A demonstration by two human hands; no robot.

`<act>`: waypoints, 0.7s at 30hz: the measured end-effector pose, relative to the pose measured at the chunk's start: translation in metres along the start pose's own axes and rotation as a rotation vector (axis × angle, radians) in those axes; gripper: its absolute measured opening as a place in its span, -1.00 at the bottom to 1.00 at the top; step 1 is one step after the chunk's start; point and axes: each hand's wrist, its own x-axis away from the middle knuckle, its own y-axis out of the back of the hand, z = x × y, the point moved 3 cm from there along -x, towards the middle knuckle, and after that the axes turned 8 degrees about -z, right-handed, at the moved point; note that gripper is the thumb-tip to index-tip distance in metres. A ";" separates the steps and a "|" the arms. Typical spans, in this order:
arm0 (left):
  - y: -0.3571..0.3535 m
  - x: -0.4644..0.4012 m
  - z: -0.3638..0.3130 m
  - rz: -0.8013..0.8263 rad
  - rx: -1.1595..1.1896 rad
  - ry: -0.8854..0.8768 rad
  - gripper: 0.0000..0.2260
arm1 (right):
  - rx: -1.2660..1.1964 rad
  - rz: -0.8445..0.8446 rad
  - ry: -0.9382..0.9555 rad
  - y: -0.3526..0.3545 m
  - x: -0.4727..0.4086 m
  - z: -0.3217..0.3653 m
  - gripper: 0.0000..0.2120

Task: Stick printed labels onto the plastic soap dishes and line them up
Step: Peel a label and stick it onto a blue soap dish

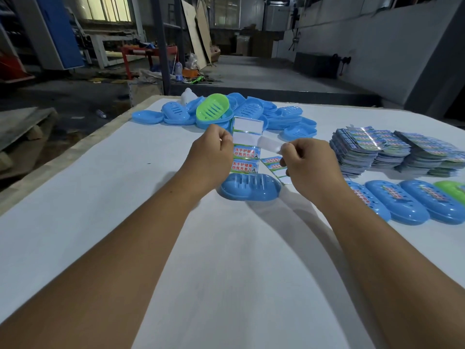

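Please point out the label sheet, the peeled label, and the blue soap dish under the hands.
label sheet (245, 153): head view, printed lower part.
peeled label (270, 144): head view, its middle.
blue soap dish (249, 187): head view, slotted top.

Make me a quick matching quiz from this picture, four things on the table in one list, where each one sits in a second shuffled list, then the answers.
Things:
1. label sheet
2. unlabelled blue dish
3. stacks of label sheets
4. green dish on the pile

Places:
A. far side of the table, atop blue dishes
B. right side, behind the labelled row
C. held up between left hand and right hand
D. flat on the table just below the hands

Pairs: 1-C, 2-D, 3-B, 4-A
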 end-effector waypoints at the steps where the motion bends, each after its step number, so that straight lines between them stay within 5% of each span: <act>1: 0.001 0.000 -0.001 -0.023 -0.001 -0.009 -0.84 | 0.003 -0.002 -0.001 0.000 0.000 0.000 -0.68; 8: 0.006 0.001 -0.007 -0.077 -0.136 -0.136 -0.86 | 0.082 -0.027 0.047 0.000 -0.001 -0.002 -0.67; 16: 0.018 -0.010 0.005 -0.008 -0.200 -0.082 -0.87 | 0.199 -0.046 0.070 0.004 -0.004 -0.007 -0.66; 21: 0.026 -0.017 0.025 -0.029 -0.584 0.033 -0.83 | 0.087 -0.002 -0.011 0.001 0.000 -0.004 -0.69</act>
